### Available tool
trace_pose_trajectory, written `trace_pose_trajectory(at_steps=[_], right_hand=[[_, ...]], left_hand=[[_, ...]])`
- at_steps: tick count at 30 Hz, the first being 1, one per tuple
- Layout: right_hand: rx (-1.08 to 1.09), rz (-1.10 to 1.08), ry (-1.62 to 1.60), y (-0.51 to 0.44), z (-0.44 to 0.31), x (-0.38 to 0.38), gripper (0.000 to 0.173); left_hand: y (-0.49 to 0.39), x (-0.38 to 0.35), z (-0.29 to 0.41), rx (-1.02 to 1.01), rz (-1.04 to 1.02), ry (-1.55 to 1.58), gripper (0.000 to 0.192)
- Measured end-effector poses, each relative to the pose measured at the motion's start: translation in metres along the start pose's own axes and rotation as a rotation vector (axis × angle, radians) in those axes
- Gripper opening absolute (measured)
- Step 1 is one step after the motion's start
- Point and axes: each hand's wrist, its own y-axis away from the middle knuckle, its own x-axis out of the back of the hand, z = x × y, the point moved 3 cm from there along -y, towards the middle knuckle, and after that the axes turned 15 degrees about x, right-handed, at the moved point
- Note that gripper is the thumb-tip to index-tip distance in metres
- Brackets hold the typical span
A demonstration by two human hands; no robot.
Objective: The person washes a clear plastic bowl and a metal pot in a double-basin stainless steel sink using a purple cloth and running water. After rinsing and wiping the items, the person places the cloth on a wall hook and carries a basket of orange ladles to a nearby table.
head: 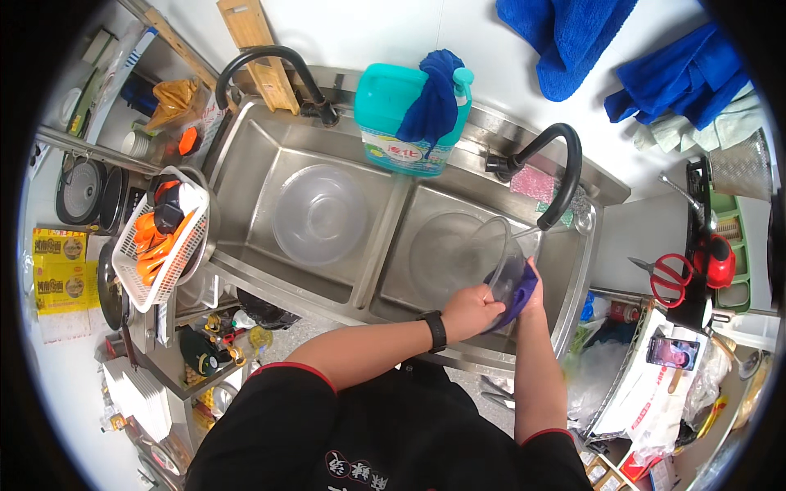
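Observation:
My left hand (471,314), with a black watch on its wrist, grips the rim of a clear plastic bowl (502,261) tilted on its side above the right sink basin (393,288). On the bowl's right side, my right hand (532,291) holds a purple cloth (522,296) against its outer wall. Some of the right fingers are hidden behind cloth and bowl. A thin stream of water runs from the right black faucet (568,178) beside the bowl's rim. Below lies a large round see-through vessel (439,248). Another translucent bowl (319,215) lies in the left basin (258,208).
A teal detergent jug (387,92) with a blue cloth (435,104) over it stands behind the divider. Sponges (532,183) lie by the right faucet. At left is a white basket (132,261) of orange-handled utensils; at right hang red-handled scissors (670,281) near a phone (672,353).

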Motion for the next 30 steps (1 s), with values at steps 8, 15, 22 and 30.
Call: trace_pose_trajectory(at_steps=[8,15,22,30], right_hand=[[0.215,0.054,0.130,-0.018,-0.014,0.008,0.025],[0.210,0.067,-0.144,-0.003,0.000,0.025,0.048],[0.257,-0.103,-0.125,0.026,-0.012,0.045,0.065],[0.286,-0.117,-0.241,0.076,-0.035,0.025,0.070]], left_hand=[[0.051,0.098,0.004,0.127,-0.294,0.939,0.020],[0.123,0.220,-0.044,-0.076,-0.241,1.255,0.012],[0.164,0.323,-0.014,-0.285,0.310,0.278,0.011],[-0.007,0.318,-0.138,-0.012,0.791,-0.943,0.012]])
